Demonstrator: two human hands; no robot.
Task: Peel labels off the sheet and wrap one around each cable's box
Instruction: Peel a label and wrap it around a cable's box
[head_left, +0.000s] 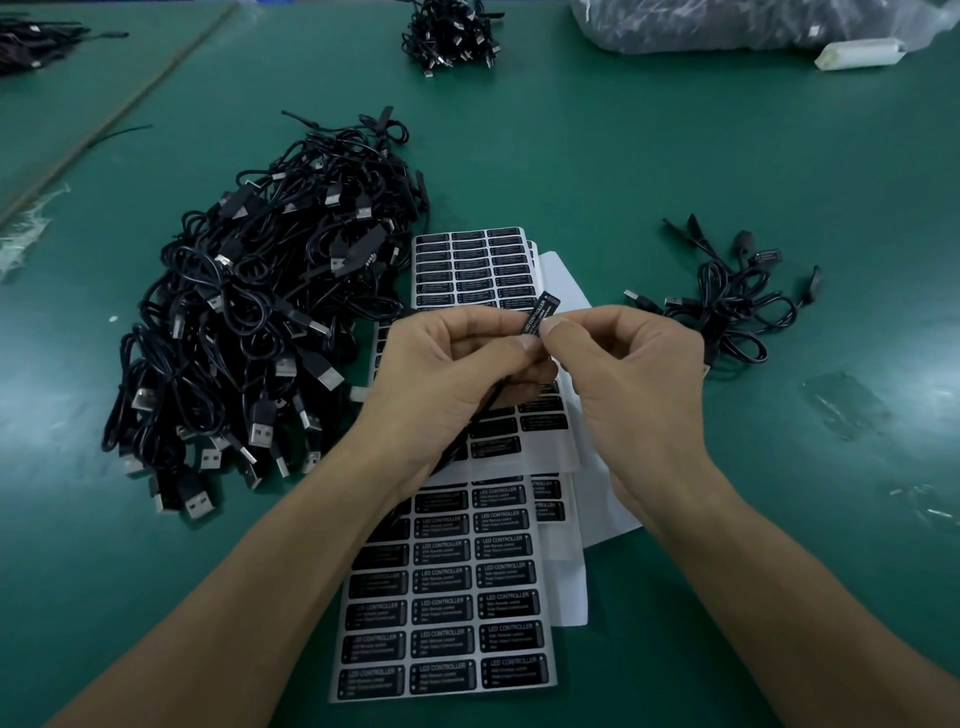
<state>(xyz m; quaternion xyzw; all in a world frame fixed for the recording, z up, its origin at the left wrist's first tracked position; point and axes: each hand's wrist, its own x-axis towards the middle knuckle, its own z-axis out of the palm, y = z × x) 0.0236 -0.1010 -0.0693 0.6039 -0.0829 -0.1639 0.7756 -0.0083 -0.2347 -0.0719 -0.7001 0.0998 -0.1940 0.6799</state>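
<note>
Both hands meet above the label sheets at mid-table. My left hand (457, 364) and my right hand (623, 364) pinch a small black cable box (537, 314) between thumbs and fingers; a black label reading LED CONTROLLER lies on it. The box's black cable (470, 431) trails down under my left palm. Beneath my forearms lies a sheet of black labels (457, 613). A second sheet (472, 265) lies just beyond my hands, and a third, partly bare sheet (519, 441) lies under them.
A big heap of black USB cables (249, 322) lies left of the sheets. A small bunch of cables (727, 306) sits to the right. Another bundle (452, 36) and a plastic bag of cables (753, 21) lie at the far edge of the green table (675, 156).
</note>
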